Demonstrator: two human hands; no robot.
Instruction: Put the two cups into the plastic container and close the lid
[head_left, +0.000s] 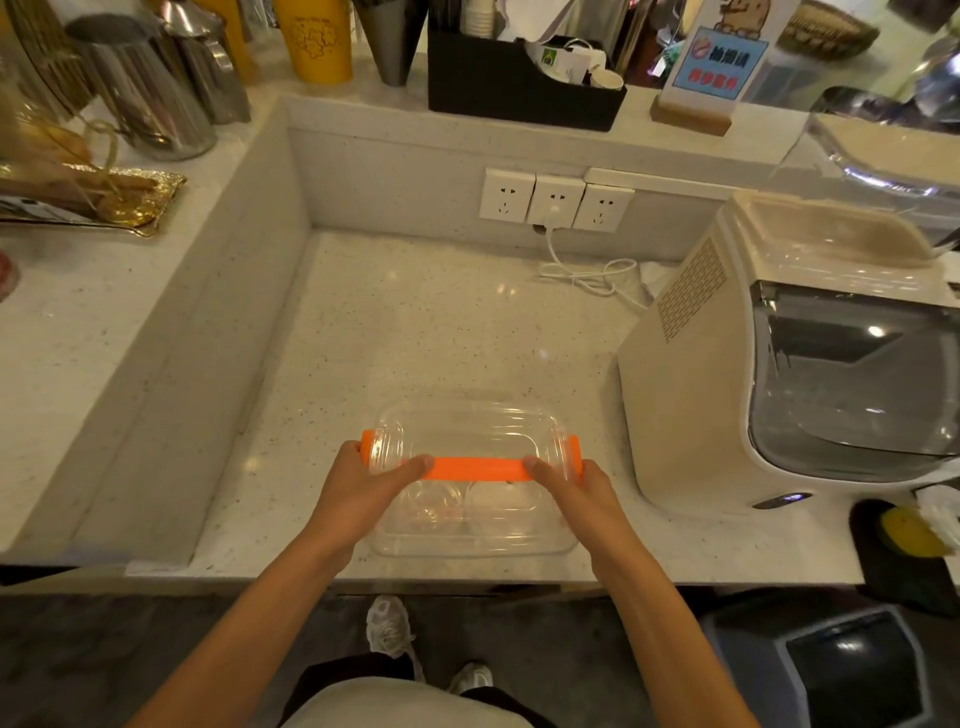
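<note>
head view looks down on a speckled pale bench (426, 322) where a clear plastic container (475, 535) sits near the front edge, left of a cream countertop machine (727, 374). inside the container two clear cups (434, 506) lie side by side, hard to make out through the walls. an orange-rimmed clear lid (470, 441) is tilted up over the container, its near orange edge held above the container's middle and its far side toward the back. left hand (363, 486) pinches the lid's left end, thumb over the orange rim; right hand (576, 491) pinches the right end the same way, so each grip is pressed onto the lid. behind the container, a white cable (582, 270) runs from wall sockets (556, 200) and lies coiled on the bench beside the machine.
</note>
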